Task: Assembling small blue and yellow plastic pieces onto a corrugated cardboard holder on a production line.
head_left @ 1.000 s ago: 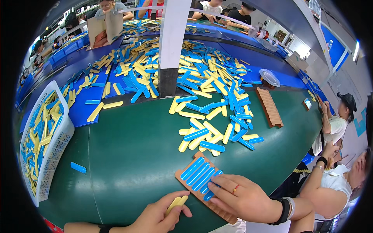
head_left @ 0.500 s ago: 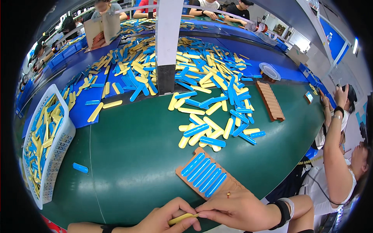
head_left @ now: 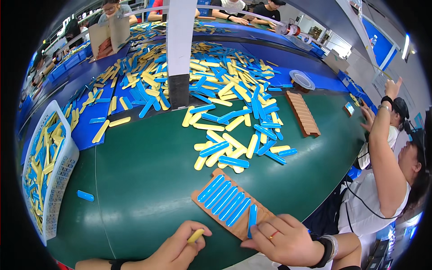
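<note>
A brown grooved tray (head_left: 245, 231) lies at a slant near the front edge, several blue round-ended strips (head_left: 227, 202) side by side in its grooves. My right hand (head_left: 288, 240) is over the tray's right part, thumb and fingers pinching the lower end of one more blue strip (head_left: 253, 220). That strip stands at a different angle from the laid row. Left of the tray, my left hand (head_left: 175, 247) is curled around a yellow strip (head_left: 195, 236), most of which the fingers hide. Beyond the tray spreads a loose heap of blue and yellow strips (head_left: 234, 161).
A white plastic basket (head_left: 63, 166) full of strips stands at left, near a lone blue strip (head_left: 85, 195). A white-and-black post (head_left: 179, 90) rises through the heap. Another brown tray (head_left: 302, 113) and a round grey dish (head_left: 302, 81) lie far right. Co-workers sit opposite and at right.
My hands have moved apart from the yellow strip they both pinched. The left keeps a yellow strip; the right has gone to the tray and now grips a blue strip.
</note>
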Demonstrator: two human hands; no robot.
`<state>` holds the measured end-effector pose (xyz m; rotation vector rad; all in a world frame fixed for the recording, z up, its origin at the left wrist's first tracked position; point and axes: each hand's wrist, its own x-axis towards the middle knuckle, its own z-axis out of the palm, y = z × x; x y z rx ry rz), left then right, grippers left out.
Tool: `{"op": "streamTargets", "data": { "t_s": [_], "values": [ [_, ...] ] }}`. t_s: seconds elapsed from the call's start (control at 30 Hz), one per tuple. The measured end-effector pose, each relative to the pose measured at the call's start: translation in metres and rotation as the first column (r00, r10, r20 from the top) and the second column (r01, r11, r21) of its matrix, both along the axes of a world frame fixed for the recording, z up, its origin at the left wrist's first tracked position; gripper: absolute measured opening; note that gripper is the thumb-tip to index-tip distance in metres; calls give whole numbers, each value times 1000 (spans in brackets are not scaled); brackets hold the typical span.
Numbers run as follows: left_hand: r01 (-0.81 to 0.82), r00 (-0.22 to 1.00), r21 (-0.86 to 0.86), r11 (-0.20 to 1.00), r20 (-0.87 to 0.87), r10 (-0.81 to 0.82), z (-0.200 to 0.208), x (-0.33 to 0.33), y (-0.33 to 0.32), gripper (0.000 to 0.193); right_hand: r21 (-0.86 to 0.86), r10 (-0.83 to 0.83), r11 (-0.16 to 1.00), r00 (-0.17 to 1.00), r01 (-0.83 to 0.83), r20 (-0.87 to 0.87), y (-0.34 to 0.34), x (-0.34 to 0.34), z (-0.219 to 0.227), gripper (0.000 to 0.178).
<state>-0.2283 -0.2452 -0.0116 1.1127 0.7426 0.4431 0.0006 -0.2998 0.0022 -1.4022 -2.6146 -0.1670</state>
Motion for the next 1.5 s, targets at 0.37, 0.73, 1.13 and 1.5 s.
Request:
{"op": "streamTargets", "data": {
  "t_s": [0.37, 0.73, 1.13, 1.5],
  "values": [
    [131, 983, 70, 989, -137, -120, 2, 2, 3, 30, -94, -29, 996, 982, 12, -186, -7, -2, -16, 55],
    [153, 983, 214, 965, -136, -126, -1, -2, 5, 30, -193, -34, 981, 990, 7, -133, 9, 9, -8, 51],
    [189, 982, 40, 981, -5, -189, 1, 2, -4, 24, -392, -115, 917, 897, -69, -427, 13, -5, 8, 42],
    [94, 995, 491, 866, -81, -62, -3, 4, -10, 49, -206, -234, 970, 698, 126, -677, 8, 24, 22, 9]
  ]
}}
